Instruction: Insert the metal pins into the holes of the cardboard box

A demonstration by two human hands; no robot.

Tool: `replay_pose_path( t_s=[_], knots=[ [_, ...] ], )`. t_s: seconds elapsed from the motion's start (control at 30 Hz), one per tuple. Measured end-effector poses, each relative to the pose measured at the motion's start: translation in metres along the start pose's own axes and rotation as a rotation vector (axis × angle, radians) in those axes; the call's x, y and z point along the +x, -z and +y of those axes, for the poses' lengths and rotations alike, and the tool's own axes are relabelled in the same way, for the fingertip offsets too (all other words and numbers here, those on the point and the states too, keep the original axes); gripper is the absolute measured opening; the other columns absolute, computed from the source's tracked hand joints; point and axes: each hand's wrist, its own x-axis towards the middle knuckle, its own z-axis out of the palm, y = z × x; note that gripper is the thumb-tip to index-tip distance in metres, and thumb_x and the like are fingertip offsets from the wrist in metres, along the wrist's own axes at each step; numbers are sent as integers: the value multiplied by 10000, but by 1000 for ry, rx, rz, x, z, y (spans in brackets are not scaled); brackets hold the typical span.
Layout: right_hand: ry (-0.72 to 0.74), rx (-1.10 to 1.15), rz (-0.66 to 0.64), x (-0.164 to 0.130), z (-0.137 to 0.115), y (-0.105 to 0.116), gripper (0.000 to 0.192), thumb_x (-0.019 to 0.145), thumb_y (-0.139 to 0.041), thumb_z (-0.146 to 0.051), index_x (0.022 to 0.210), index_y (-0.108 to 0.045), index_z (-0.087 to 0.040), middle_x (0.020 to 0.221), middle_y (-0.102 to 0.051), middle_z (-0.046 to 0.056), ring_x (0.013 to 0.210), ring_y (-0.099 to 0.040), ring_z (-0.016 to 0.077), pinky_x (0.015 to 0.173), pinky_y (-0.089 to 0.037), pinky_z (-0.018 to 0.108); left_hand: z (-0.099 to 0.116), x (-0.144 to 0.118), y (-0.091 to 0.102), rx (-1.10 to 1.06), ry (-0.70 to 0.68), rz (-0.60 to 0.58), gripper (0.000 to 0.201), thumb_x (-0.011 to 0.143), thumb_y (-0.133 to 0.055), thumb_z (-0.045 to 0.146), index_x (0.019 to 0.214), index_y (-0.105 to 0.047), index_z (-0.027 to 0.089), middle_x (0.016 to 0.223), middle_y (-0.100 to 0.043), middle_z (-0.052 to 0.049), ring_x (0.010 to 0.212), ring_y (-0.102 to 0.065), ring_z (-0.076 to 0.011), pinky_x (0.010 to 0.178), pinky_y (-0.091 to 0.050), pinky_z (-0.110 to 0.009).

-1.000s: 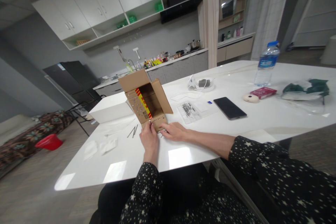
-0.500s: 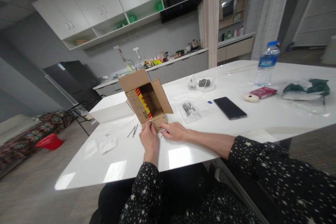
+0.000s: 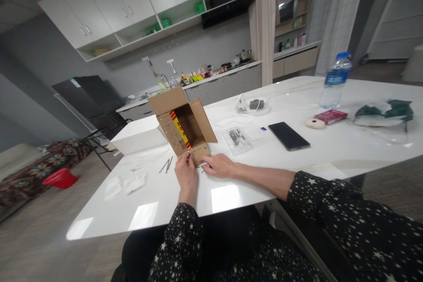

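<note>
An opened cardboard box (image 3: 169,102) stands in front of me, its flaps raised and a red-and-yellow tape strip (image 3: 180,130) down one side. Small shiny bits dot its left flap, and a row of dark dots runs along the lower flap. My left hand (image 3: 185,171) is at that lower flap, fingertips pinched together on something too small to make out. Beside it, my right hand (image 3: 218,165) has its fingers closed around a thin, shiny metal piece at the box's bottom edge; its kind is unclear. Thin dark rods (image 3: 168,165) lie left of my left hand.
A clear plastic case (image 3: 237,140) with small dark parts lies right of the box. Farther right are a phone (image 3: 289,135), a red packet (image 3: 331,116) and a water bottle (image 3: 335,80). A white box (image 3: 137,139) and crumpled tissues (image 3: 135,183) are to the left.
The view has shifted very slightly. Both hands stay at the box's lower flap, with barely any finger movement visible.
</note>
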Motion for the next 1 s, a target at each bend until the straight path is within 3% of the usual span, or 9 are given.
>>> replay_pose_path(
  t_s=[0.37, 1.0],
  knots=[
    [3, -44, -25, 4, 4, -7, 343, 961, -381, -402, 1143, -630, -252, 987, -737, 60, 865, -672, 235, 709, -407, 295, -1, 8, 0, -58, 30, -17, 280, 871, -463, 298, 946, -694, 158, 971, -666, -108, 934, -615, -238, 903, -485, -398],
    [8, -57, -48, 1, -2, 1, 323, 962, -393, -376, 1101, -648, -236, 1000, -738, 67, 866, -669, 230, 709, -412, 296, 2, 13, 2, -46, 99, 31, 263, 846, -508, 282, 921, -716, 140, 891, -652, -96, 798, -608, -200, 842, -505, -377]
  ],
)
